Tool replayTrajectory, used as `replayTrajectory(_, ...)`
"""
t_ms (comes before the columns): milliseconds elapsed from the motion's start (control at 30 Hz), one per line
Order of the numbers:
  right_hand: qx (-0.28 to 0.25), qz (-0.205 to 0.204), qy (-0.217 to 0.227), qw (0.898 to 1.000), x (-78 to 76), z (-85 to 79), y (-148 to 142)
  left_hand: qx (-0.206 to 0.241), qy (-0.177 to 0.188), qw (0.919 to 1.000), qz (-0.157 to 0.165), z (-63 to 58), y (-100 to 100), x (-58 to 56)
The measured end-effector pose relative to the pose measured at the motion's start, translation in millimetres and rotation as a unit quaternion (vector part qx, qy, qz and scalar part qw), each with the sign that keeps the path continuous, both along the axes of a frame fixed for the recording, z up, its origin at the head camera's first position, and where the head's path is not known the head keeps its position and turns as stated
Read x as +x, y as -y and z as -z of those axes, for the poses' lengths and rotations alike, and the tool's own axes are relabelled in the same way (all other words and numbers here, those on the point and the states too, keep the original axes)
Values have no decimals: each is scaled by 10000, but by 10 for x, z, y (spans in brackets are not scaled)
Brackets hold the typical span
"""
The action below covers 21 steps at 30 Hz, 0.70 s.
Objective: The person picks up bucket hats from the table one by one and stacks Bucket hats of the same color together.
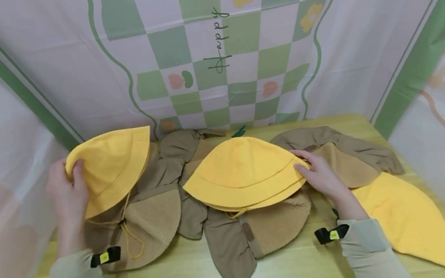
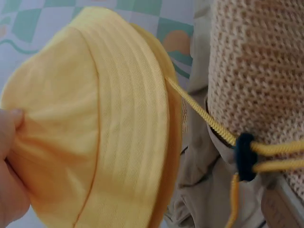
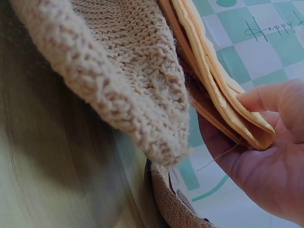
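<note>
Covering brown hats (image 1: 155,222) partly in the head view, one yellow hat (image 1: 111,169) is in the left hand (image 1: 67,191), layered yellow hats (image 1: 243,164) in the right hand (image 1: 322,175). In the left wrist view, fingers (image 2: 10,124) pinch the crown (image 2: 54,118), probably leaving the brim (image 2: 133,123) free; in the right wrist view, fingers (image 3: 268,97) pinch brim edges (image 3: 216,90), perhaps to hold layers together.

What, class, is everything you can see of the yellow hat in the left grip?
The yellow hat looks like woven cloth: a rounded crown, a seam and a brim stitched in rows. A yellow cord with a dark toggle runs from under the brim. The hat tips sideways, its crown pinched and creased by the left grip. In the head view it overlaps brown-and-tan hats; contact is unclear.
</note>
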State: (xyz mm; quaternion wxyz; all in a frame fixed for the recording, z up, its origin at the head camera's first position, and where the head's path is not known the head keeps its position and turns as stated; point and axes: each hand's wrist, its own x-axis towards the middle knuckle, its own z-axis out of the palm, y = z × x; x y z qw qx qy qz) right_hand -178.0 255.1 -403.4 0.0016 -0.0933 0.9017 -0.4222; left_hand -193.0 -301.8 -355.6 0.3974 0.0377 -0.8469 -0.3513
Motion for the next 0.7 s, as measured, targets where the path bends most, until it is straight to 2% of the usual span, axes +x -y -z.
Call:
replayTrajectory(133,-19,-8,-18,10000,3,-4,-2,35,-204,9996,179,-28,-65,-16)
replayTrajectory(333,8,-16,-27,10000,8,-9,0,378,-369,9972,525,-62,-193,-22)
replayTrajectory(500,0,-15,-14,10000,5,-5,0,603,-443,9929,930,-95,-327,-26)
replayTrajectory(700,-76,-27,-15,10000,-2,8,-6,651,-355,9853,1540,-131,-554,-53)
